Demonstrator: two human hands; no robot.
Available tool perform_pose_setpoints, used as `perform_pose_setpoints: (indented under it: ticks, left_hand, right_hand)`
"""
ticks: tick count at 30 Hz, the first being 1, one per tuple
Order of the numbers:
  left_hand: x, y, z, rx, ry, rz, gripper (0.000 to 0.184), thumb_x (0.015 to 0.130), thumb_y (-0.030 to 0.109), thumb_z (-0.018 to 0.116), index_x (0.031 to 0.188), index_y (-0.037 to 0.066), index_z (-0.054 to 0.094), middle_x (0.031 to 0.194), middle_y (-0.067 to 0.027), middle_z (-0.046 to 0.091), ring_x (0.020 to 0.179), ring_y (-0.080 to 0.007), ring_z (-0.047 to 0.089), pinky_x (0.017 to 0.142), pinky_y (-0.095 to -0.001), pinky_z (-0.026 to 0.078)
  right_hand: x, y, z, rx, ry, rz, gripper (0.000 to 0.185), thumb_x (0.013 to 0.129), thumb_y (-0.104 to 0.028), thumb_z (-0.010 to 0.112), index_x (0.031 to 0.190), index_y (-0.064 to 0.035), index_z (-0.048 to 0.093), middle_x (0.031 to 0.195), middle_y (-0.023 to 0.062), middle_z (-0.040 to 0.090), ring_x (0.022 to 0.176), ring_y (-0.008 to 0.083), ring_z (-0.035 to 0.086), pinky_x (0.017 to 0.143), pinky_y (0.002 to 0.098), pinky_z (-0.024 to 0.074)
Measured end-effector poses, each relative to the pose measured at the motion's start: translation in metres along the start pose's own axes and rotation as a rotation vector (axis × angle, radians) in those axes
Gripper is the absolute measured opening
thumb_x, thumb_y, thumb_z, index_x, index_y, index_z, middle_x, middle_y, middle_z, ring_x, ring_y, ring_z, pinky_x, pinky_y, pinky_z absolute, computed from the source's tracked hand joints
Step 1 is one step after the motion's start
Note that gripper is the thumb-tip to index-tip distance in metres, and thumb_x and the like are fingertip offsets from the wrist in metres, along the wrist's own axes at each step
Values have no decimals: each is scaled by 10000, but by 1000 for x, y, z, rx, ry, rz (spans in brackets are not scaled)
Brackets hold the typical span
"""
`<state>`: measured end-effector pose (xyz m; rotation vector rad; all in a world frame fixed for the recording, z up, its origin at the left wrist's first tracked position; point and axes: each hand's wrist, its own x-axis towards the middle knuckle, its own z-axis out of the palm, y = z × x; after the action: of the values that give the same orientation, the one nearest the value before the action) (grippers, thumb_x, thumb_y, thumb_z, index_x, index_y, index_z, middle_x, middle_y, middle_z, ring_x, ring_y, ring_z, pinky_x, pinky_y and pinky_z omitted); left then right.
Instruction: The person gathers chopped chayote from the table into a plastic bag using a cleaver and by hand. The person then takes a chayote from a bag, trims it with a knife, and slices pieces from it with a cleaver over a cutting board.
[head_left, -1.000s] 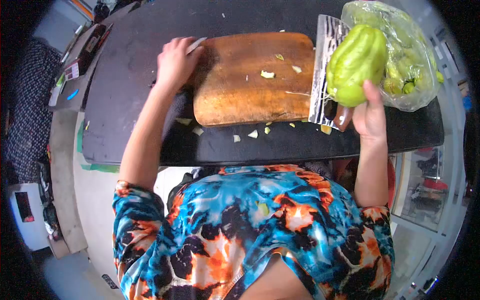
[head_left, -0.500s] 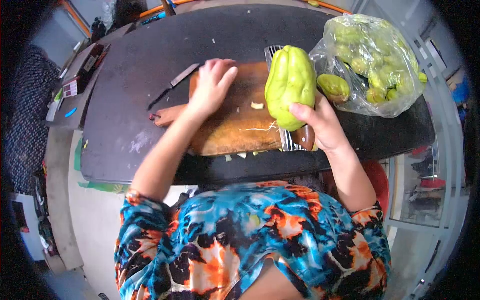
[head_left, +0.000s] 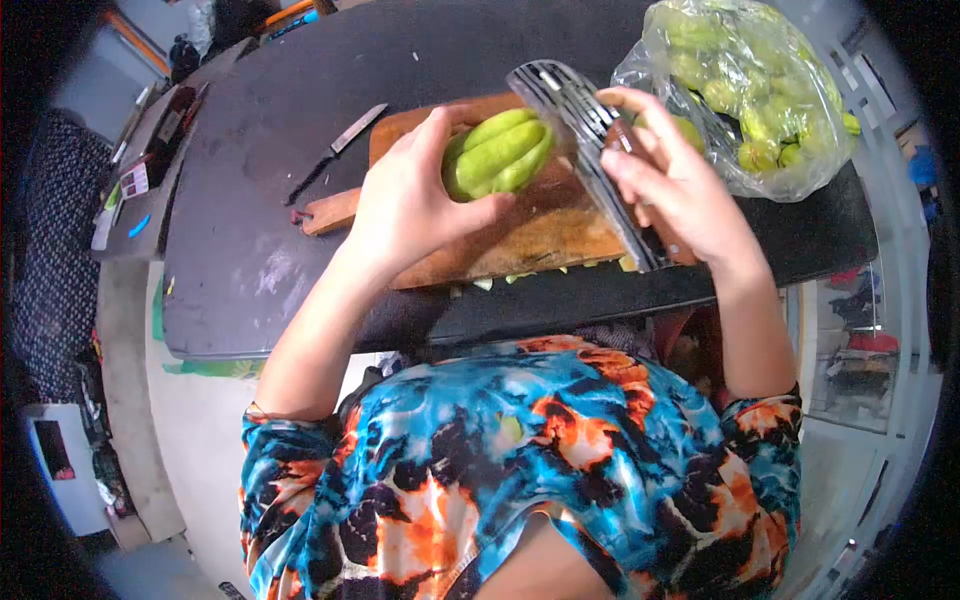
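Note:
My left hand (head_left: 408,195) is wrapped round a ribbed green chayote (head_left: 498,155) above the wooden cutting board (head_left: 470,255). In my right hand (head_left: 675,180) is the brown handle of a wide-bladed cleaver (head_left: 590,130), its blade tilted, striped with reflections and close to the chayote's right side. A small knife (head_left: 355,130) with a dark handle lies on the black table, left of the board. Small pale peelings (head_left: 484,284) lie along the board's near edge.
A clear plastic bag (head_left: 745,100) of several green chayotes stands on the black table (head_left: 250,220) at the right, with one chayote (head_left: 688,134) partly hidden behind my right hand. Boxes and small items sit at the far left.
The chayote has passed from my right hand to my left. My right hand has taken the cleaver and raised it off the board. The small knife has left my left hand and lies on the table.

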<state>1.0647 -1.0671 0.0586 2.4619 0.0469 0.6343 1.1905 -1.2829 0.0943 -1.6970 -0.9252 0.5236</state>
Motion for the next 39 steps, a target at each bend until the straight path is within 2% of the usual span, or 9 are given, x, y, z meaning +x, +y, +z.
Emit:
perform_pose_setpoints:
  ticks: [4, 7, 13, 18, 22, 23, 29, 34, 39]
  left_hand:
    - [-3, -17, 15, 185, 13, 52, 560, 662, 281, 771, 1113, 46, 537, 997, -157, 620, 955, -352, 608, 828, -377, 492]
    - [1, -17, 16, 162, -34, 0, 555, 688, 288, 758, 1130, 34, 539, 993, -151, 627, 952, -291, 624, 840, -363, 490]
    - [2, -20, 27, -663, 140, -231, 580, 731, 273, 744, 1185, 13, 493, 1088, -132, 608, 1018, -192, 590, 859, -318, 480]
    - [16, 48, 18, -893, 309, -107, 527, 913, 211, 544, 1332, 32, 278, 1261, -146, 430, 1190, -206, 425, 995, -330, 367]
    - [18, 54, 25, -1161, 257, -57, 499, 990, 316, 309, 1391, 24, 252, 1382, -133, 338, 1310, -220, 290, 1093, -340, 210]
    - [15, 35, 34, -1039, 281, 13, 646, 965, 520, 334, 1406, 50, 286, 1379, -118, 368, 1310, -217, 316, 1091, -370, 239]
    - [-9, 36, 47, -1043, -49, -276, 611, 828, 42, 610, 1361, 40, 310, 1315, -105, 431, 1208, -187, 426, 1004, -330, 354]
    - [3, 35, 41, -1077, 25, -324, 489, 778, 89, 713, 1213, 24, 501, 1113, -61, 580, 1004, -142, 565, 846, -274, 474]
    - [-1, 12, 35, -1027, 171, -257, 393, 833, 111, 642, 1196, 21, 521, 971, -14, 613, 898, -112, 595, 756, -235, 474]
  right_hand:
    - [-2, -1, -10, -23, 39, 4, 431, 920, -114, 534, 1321, -152, 379, 782, -31, 481, 599, 22, 410, 472, 179, 339]
    - [1, -3, -3, 37, 60, -53, 388, 930, -114, 519, 1300, -145, 405, 796, -27, 499, 616, 19, 423, 491, 169, 350]
    - [24, 11, 5, 276, 180, -149, 194, 957, -157, 487, 1137, -123, 551, 907, -26, 554, 697, 0, 467, 588, 160, 390]
    - [33, -7, 50, 362, 22, -330, 555, 811, -338, 714, 1220, -21, 512, 1082, 22, 580, 1017, 115, 529, 916, 280, 410]
    - [34, -4, 56, 743, 57, -159, 618, 758, -271, 727, 1263, -33, 461, 1162, 45, 554, 1080, 140, 517, 945, 303, 401]
    - [36, 2, 58, 794, 62, -157, 633, 744, -262, 723, 1266, -29, 453, 1160, 52, 554, 1076, 146, 520, 951, 307, 396]
    - [35, 2, 55, 811, 95, -147, 577, 746, -235, 711, 1232, -28, 479, 1111, 57, 570, 1034, 143, 539, 929, 304, 413]
    - [26, -21, 59, 749, -15, -189, 465, 742, -253, 726, 1108, -16, 564, 1026, 61, 617, 963, 147, 573, 884, 301, 441]
    - [10, -11, 50, 986, 37, -101, 502, 791, -211, 679, 1214, -25, 484, 1121, 69, 587, 1053, 189, 570, 932, 352, 451]
